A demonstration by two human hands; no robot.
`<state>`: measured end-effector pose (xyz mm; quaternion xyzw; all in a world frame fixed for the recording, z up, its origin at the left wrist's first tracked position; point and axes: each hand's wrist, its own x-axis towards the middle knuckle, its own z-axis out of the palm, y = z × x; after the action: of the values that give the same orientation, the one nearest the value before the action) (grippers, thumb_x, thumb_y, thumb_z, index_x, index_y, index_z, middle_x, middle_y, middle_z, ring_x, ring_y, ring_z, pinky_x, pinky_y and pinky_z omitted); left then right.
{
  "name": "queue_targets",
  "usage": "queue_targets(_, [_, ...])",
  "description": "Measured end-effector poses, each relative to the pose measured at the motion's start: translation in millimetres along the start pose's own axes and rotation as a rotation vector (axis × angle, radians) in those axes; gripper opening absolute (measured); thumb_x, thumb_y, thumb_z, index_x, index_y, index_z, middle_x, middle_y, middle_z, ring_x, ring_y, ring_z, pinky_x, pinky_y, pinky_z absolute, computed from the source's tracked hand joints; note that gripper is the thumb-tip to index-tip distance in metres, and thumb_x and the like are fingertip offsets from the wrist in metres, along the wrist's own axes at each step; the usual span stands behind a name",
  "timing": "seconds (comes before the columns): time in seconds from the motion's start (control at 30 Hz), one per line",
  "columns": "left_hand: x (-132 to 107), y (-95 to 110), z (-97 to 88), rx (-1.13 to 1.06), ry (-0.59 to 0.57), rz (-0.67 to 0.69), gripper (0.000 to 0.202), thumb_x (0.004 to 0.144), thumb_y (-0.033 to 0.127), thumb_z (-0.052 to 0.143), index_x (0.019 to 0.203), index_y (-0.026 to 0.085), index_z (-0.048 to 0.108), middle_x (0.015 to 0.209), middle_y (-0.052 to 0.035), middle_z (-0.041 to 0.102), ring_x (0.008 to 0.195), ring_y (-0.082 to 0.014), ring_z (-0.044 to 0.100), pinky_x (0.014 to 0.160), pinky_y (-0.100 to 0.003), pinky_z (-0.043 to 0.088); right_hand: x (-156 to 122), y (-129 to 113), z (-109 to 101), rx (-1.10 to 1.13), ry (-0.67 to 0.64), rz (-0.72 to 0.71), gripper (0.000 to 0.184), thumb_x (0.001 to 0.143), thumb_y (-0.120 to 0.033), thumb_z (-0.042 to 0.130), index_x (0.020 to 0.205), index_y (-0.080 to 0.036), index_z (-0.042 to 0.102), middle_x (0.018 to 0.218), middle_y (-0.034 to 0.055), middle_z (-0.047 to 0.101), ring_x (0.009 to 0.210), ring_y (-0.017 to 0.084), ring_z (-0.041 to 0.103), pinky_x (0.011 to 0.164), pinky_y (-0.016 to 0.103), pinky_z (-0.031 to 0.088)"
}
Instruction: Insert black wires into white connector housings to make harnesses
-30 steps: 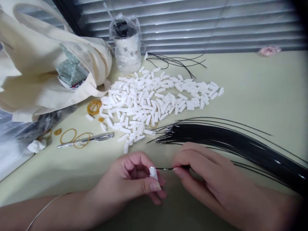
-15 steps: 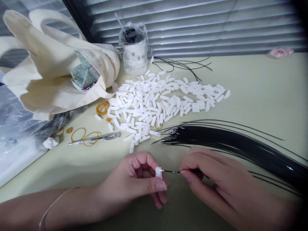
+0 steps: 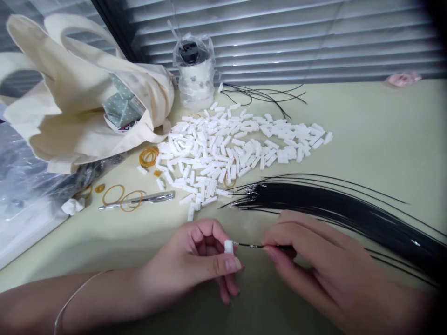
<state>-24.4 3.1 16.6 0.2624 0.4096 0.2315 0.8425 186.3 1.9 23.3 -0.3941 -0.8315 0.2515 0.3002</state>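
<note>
My left hand point(image 3: 206, 260) pinches a small white plastic connector housing point(image 3: 229, 247) between thumb and fingers. Closed on black wires point(image 3: 248, 245) is my right hand point(image 3: 310, 265), with the thumb and index finger pressed together. One wire's metal-tipped end reaches leftward to the housing's right edge; how deep it sits I cannot make out. A thick bundle of black wires point(image 3: 331, 209) with metal terminals at its left end lies behind my right hand. Beyond both hands spreads a large pile of white connector housings point(image 3: 216, 149).
An open cream cloth bag point(image 3: 80, 107) and a plastic-wrapped cup point(image 3: 196, 79) stand at the back left. Rubber bands point(image 3: 148, 157) and a pen point(image 3: 157, 197) lie left of the pile. Several loose wires point(image 3: 265, 93) rest near the blinds point(image 3: 279, 37). A pink item point(image 3: 404, 79) sits far right.
The housing and the wire end have shifted very slightly left and up in view. Both hands keep their grip, and the wire tip remains at the housing's edge.
</note>
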Motion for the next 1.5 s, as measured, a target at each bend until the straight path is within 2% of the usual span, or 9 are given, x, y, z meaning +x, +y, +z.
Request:
queue_targets(0.37, [0.7,-0.6,-2.0,0.01,-0.026,-0.013,0.023,0.072,0.021,0.074,0.076,0.013,0.053,0.065,-0.0019,0.067,0.053,-0.0112,0.065,0.049,-0.02,0.054,-0.4,1.1,3.0,-0.042,-0.016,-0.027,0.011,0.086,-0.012,0.05,0.079,-0.019,0.056,0.074,-0.002,0.057,0.071,0.008,0.053,0.066,0.017,0.042])
queue_targets(0.6, [-2.8,-1.0,1.6,0.048,0.014,-0.041,0.025,0.07,0.024,0.076,0.074,0.013,0.053,0.06,-0.0001,0.065,0.05,-0.011,0.063,0.048,-0.02,0.052,0.3,-3.0,12.8,-0.158,-0.003,-0.073,0.024,0.093,-0.018,0.039,0.079,-0.018,0.058,0.073,-0.0003,0.057,0.067,0.011,0.053,0.063,0.024,0.042])
queue_targets(0.73, [-4.6,-1.4,3.2,0.052,0.013,-0.063,0.022,0.072,0.021,0.074,0.073,0.013,0.053,0.055,0.0006,0.065,0.048,-0.0092,0.062,0.048,-0.018,0.051,1.7,-6.5,15.8,-0.194,-0.041,-0.106,0.034,0.095,-0.014,0.031,0.074,-0.017,0.058,0.067,0.0,0.055,0.061,0.011,0.052,0.058,0.024,0.042])
queue_targets(0.83, [-4.7,-1.5,3.3,0.046,0.001,-0.069,0.021,0.072,0.018,0.074,0.073,0.013,0.053,0.054,0.0007,0.066,0.047,-0.0083,0.062,0.047,-0.017,0.051,4.5,-6.9,12.0,-0.202,-0.076,-0.115,0.033,0.094,-0.012,0.031,0.076,-0.016,0.058,0.065,-0.0002,0.054,0.059,0.011,0.051,0.056,0.023,0.042])
queue_targets(1.0, [-2.7,-1.4,0.8,0.032,-0.01,-0.031,0.022,0.072,0.019,0.074,0.074,0.013,0.053,0.057,-0.0007,0.068,0.049,-0.0098,0.063,0.047,-0.018,0.052,5.1,-7.2,-8.1,-0.078,-0.038,0.014,0.017,0.091,-0.018,0.043,0.081,-0.019,0.056,0.08,0.0,0.056,0.074,0.009,0.053,0.065,0.018,0.044])
queue_targets(1.07, [-2.0,-2.2,-0.5,0.039,-0.01,-0.014,0.022,0.072,0.019,0.074,0.074,0.013,0.052,0.058,-0.0008,0.068,0.05,-0.0095,0.064,0.049,-0.018,0.053,3.3,-10.0,-12.3,-0.058,-0.042,0.073,0.015,0.091,-0.02,0.043,0.081,-0.021,0.055,0.079,-0.0014,0.056,0.072,0.007,0.053,0.06,0.017,0.043])
queue_targets(1.17, [-1.4,-3.8,-1.2,0.029,-0.023,0.015,0.022,0.073,0.019,0.073,0.075,0.013,0.052,0.061,-0.0002,0.068,0.053,-0.0094,0.065,0.052,-0.019,0.054,1.0,-14.5,-7.7,-0.037,-0.14,0.095,0.016,0.088,-0.017,0.044,0.076,-0.021,0.054,0.069,-0.0038,0.056,0.06,0.007,0.052,0.049,0.018,0.039])
queue_targets(1.27, [-1.8,-4.3,0.1,0.026,-0.023,0.023,0.022,0.073,0.017,0.073,0.075,0.013,0.052,0.062,0.0004,0.067,0.054,-0.0094,0.065,0.052,-0.019,0.054,1.4,-15.7,1.9,-0.071,-0.209,0.116,0.017,0.085,-0.013,0.046,0.071,-0.02,0.054,0.065,-0.0029,0.058,0.058,0.009,0.053,0.046,0.02,0.037])
queue_targets(1.5, [-1.3,-4.7,1.5,0.015,-0.01,0.012,0.022,0.072,0.016,0.074,0.073,0.013,0.052,0.059,0.0009,0.066,0.054,-0.0091,0.064,0.052,-0.019,0.055,5.4,-12.6,7.0,-0.075,-0.216,0.144,0.018,0.085,-0.014,0.047,0.071,-0.019,0.056,0.066,-0.0026,0.059,0.061,0.01,0.054,0.048,0.02,0.037])
